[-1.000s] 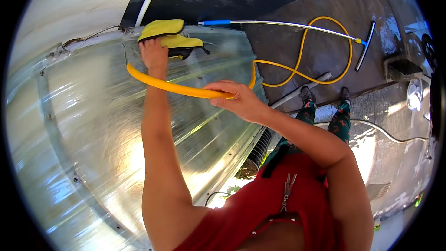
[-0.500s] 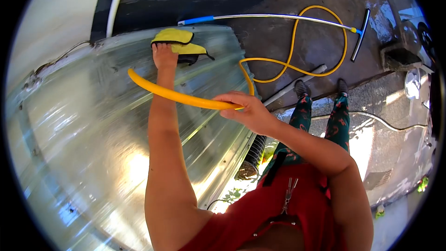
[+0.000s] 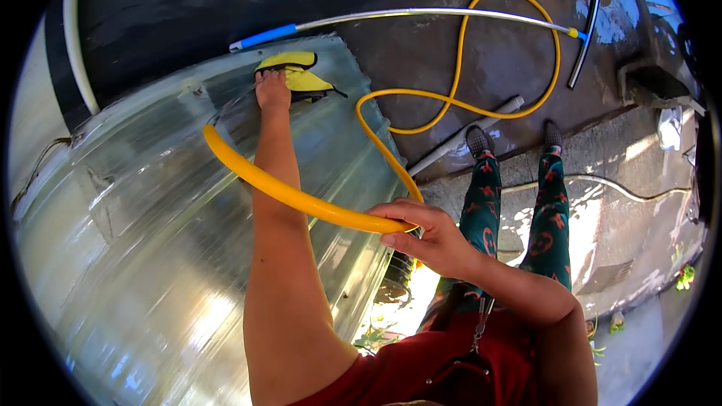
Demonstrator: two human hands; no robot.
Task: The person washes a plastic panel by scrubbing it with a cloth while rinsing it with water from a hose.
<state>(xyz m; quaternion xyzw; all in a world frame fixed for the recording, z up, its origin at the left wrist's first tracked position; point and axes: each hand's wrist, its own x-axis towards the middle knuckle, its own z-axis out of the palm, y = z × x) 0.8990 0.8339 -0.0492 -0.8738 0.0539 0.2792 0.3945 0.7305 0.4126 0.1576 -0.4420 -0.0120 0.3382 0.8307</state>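
Yellow hose point(image 3: 301, 199): free end above the translucent corrugated panel point(image 3: 180, 203), length crossing over the left forearm. Left hand point(image 3: 272, 90): fingers on the black-edged yellow cloth point(image 3: 299, 79), which lies on the panel; degree of closure cannot be determined. Right hand point(image 3: 429, 233): closed around the hose, thumb opposing fingers. Hose loop and long-handled squeegee point(image 3: 421, 11): rightward, crossing above the wet floor point(image 3: 526, 53).

Glossy yellow hose point(image 3: 282, 192), matt cloth point(image 3: 297, 79), shiny translucent sheet point(image 3: 173, 218)
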